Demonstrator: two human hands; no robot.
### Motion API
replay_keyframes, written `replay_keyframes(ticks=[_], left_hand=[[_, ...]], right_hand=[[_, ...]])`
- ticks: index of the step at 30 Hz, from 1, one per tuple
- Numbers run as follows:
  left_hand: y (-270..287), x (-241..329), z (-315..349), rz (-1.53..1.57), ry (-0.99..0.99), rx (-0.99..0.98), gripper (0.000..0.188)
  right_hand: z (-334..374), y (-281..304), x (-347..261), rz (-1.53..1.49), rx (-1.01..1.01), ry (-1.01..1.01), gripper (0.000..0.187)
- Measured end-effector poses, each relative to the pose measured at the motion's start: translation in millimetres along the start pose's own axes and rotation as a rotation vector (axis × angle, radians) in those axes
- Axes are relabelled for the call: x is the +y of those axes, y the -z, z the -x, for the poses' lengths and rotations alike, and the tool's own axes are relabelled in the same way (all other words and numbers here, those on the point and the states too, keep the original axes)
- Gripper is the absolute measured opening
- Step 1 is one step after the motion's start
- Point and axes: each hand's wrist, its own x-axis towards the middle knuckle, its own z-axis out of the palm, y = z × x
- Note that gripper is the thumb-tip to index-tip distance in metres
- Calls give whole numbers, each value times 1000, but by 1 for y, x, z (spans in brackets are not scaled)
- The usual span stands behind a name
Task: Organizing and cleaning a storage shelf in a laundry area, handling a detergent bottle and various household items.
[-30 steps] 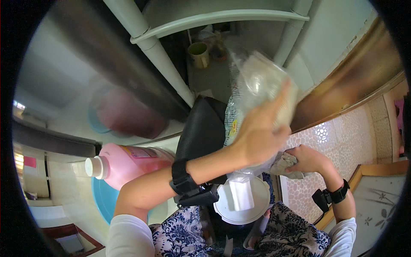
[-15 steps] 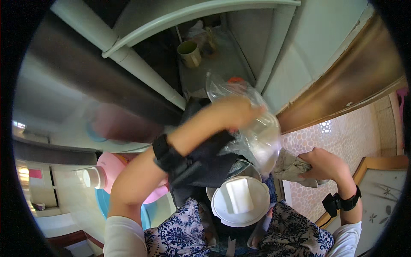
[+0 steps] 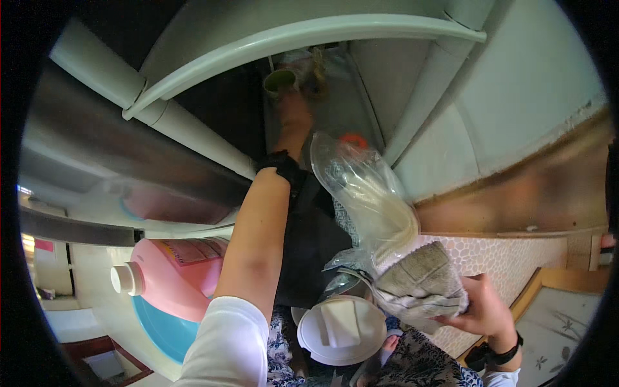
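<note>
Upper centre: left hand at cup, closure I cannot tell | lower right: right hand clamped on cloth | I judge slow, level contact best

Left arm: entered from the lower edge, reached far forward, almost straight. Left wrist: lay in line with the forearm. Left hand: was blurred and dim at full reach; finger pose could not be told. Right arm: showed short at lower right. Right hand: pointed leftward, nearer the body, fingers curled in a grip.
</note>
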Motion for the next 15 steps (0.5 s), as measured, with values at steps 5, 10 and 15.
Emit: replay_keyframes(ticks=[5, 10, 15], left_hand=[[29, 22, -7, -118, 32, -400, 23], [63, 60, -4, -121, -34, -545, 27], [69, 84, -10, -43, -86, -637, 35]], right_hand=[[-24, -3, 5, 79, -5, -12, 43], [-36, -4, 8, -4, 33, 0, 41], [-37, -5, 20, 14, 79, 39, 41]])
